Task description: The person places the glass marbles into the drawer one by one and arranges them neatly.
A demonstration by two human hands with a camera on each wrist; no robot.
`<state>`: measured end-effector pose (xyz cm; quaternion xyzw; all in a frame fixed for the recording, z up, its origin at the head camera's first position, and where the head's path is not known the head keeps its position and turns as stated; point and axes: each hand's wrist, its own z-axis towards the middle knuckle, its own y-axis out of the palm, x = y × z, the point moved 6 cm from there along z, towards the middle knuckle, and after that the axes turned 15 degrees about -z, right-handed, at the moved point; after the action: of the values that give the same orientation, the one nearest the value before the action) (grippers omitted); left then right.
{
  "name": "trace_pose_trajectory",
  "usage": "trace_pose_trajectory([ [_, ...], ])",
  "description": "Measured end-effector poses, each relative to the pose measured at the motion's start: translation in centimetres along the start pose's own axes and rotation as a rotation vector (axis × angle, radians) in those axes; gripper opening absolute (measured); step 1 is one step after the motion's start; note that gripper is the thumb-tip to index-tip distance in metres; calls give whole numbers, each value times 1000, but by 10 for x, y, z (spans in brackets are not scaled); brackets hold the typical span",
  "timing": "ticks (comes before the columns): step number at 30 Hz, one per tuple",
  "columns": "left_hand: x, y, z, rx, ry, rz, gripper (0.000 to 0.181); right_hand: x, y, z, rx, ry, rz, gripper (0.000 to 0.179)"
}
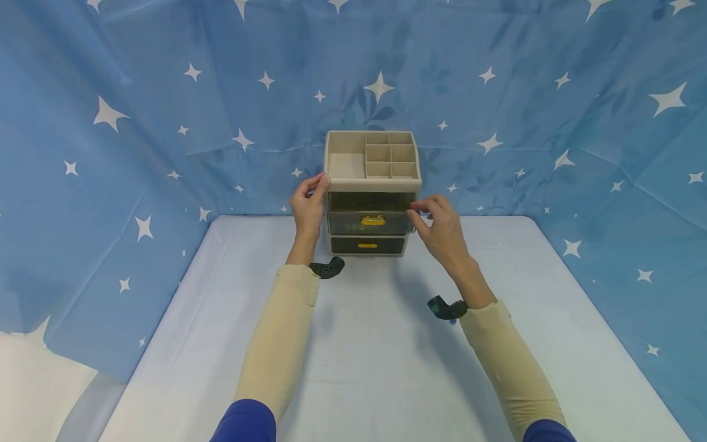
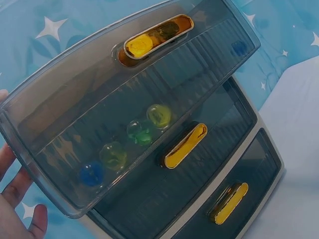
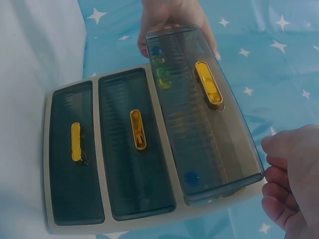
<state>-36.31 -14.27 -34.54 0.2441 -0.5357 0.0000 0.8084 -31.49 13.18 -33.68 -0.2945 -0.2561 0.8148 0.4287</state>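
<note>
In the head view, the organiser (image 1: 375, 185) is standing at the far side of the table (image 1: 359, 368), and its top drawer (image 1: 343, 225) is sticking out. The left hand (image 1: 309, 209) is touching the organiser's left side, its fingers lying loosely extended. The right hand (image 1: 442, 230) is bending its fingers at the drawer's right edge.

In the left wrist view, four glassy balls (image 2: 113, 156) are lying near one end of this drawer, and a blue ball (image 2: 239, 48) is lying at the other.

In the right wrist view, the right fingers are curling just beside the drawer's corner; whether they are pinching it, I cannot tell. The middle drawer (image 3: 122, 164) is sitting closed. Probably the person is working the top drawer; the next move would be needing an even force, with the organiser standing steady.
</note>
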Motion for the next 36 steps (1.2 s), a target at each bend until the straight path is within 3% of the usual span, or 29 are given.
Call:
trace_pose_trajectory([
  [15,-1,0,1,-3,10,9,29,6,-10,-14,21,14,11,20],
  [23,-29,-6,17,13,2,5,34,8,-14,-22,26,20,14,19],
  [36,-31,-7,18,11,37,-8,32,15,-11,-41,-27,72,-12,20],
])
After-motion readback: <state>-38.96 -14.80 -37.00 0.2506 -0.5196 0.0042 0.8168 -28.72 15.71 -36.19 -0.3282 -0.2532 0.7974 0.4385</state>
